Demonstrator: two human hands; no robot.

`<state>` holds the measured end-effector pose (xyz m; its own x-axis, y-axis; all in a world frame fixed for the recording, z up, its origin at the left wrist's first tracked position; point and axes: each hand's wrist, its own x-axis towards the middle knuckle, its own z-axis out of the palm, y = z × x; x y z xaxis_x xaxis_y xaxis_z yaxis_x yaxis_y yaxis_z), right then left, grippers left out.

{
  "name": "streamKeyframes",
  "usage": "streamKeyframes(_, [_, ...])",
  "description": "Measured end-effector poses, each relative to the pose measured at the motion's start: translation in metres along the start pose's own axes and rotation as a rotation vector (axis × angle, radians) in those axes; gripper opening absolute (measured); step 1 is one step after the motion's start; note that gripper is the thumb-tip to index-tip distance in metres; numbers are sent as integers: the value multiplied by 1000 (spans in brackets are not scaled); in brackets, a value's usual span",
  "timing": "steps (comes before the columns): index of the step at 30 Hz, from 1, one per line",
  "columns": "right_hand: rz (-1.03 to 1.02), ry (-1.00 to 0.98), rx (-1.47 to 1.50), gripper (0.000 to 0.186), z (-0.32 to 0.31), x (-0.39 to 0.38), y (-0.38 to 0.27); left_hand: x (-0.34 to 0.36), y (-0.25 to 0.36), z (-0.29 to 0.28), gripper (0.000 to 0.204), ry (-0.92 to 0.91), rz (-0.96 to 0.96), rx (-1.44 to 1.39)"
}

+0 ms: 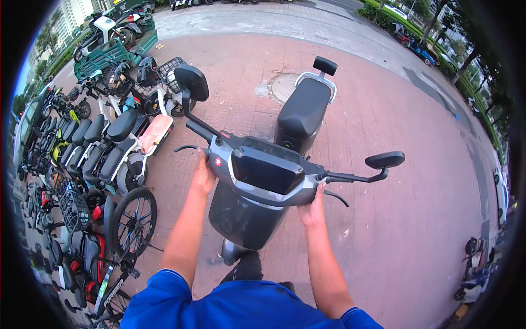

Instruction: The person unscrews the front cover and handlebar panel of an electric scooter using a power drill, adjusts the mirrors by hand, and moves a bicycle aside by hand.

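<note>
A grey and black electric scooter (255,216) stands right in front of me, its front end toward me and its black seat (300,115) on the far side. My left hand (204,174) grips the handlebar housing (267,170) at its left end, near a brake lever (189,148). At the right end my right hand (314,207) grips the same housing beside the other brake lever (338,198). Most of the fingers of both hands are hidden behind the housing. One mirror (192,82) rises at the upper left; another mirror (385,159) sticks out to the right.
Parked scooters (121,126) crowd the left side in rows. A bicycle wheel (133,223) is close to my left arm. Farther back stands a green cargo tricycle (101,59). Red paving (394,219) spreads to the right, with parked vehicles (472,268) at its far right edge.
</note>
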<state>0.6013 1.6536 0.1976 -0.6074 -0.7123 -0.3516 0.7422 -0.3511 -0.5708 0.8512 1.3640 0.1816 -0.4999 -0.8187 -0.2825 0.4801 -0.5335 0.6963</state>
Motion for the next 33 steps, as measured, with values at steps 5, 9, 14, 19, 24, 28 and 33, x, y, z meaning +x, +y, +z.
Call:
streamKeyframes(5, [22, 44, 43, 74, -4, 4, -8, 15, -11, 20, 73, -51, -122, -83])
streamKeyframes(9, [62, -63, -13, 75, -12, 10, -6, 6, 3, 25, 77, -136, -142, -40])
streamKeyframes(14, [252, 101, -299, 80, -13, -23, -58, -6, 2, 34, 70, 68, -44, 82])
streamKeyframes(19, [-186, 181, -1176, 70, -7, -81, -149, -107, -5, 104, 34, 449, 604, 930])
streamKeyframes(24, [-333, 209, -600, 45, 40, -65, -195, -152, -73, 275, 69, -327, 751, 1177])
streamKeyframes(28, [-302, 34, -181, 12, 53, -22, -175, -78, -158, 299, 66, -620, 470, 1210])
streamKeyframes(33, [-360, 121, -169, 10, 59, -31, -183, -74, -150, 324, 47, -840, 408, 1146])
